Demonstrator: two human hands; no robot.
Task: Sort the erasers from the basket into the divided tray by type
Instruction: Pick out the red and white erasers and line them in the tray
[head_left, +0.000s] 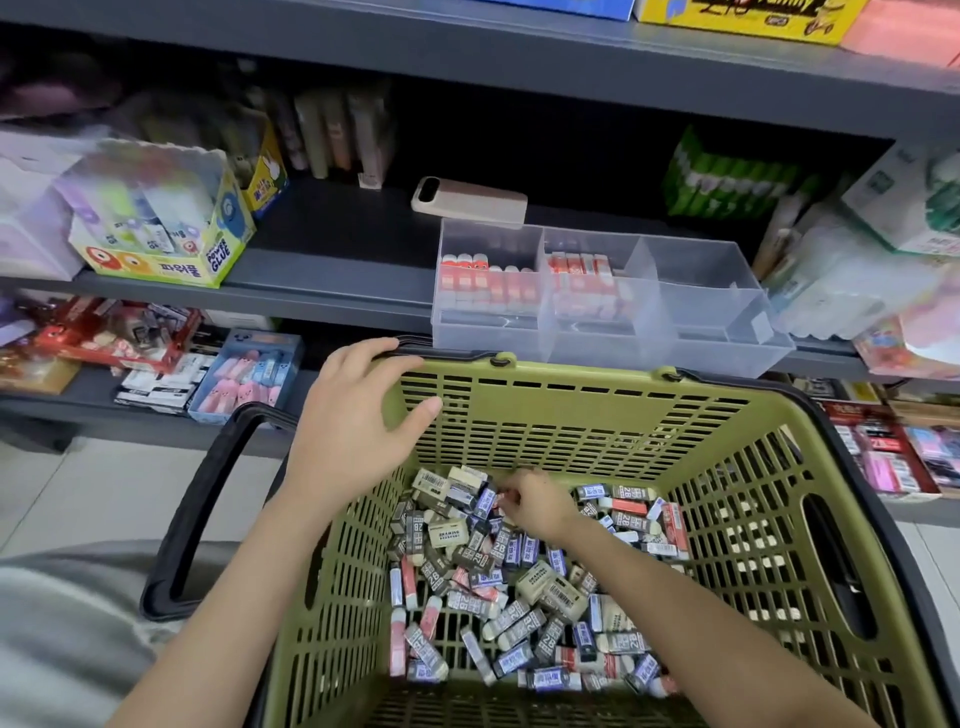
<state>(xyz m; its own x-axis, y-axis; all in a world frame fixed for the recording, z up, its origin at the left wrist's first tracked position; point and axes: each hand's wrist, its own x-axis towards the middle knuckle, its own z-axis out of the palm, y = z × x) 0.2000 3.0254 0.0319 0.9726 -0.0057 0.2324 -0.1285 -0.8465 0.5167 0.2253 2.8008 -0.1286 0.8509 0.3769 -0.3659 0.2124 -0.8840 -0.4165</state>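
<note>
- Two hands at work over one green basket (571, 395) with slotted walls and black handles folded down against the rim.
- Erasers (519, 587): many, loose in a heap on the basket floor. The sleeves are mixed: grey "2B", blue, red-and-white, and beige marked "DRAWING".
- Left hand (353, 410): set on the basket's far left corner, fingers bent over the rim and handle, thumb stretched along the inner wall.
- Right hand (535, 504): down inside the basket at the far end of the heap, fingers curled, tips pinched together on a small red-and-white eraser (503, 498).
- Divided tray (727, 332): one, clear plastic, on the grey shelf (337, 270) just behind the basket's far rim. The left and middle compartments each hold rows of red-and-white erasers standing on end.
- Phone (470, 202): one, beige case, lying flat on the shelf behind the tray.
- Glue box (166, 234): one, yellow-green, marked "POWER GLUE", on the same shelf well to the left.
</note>
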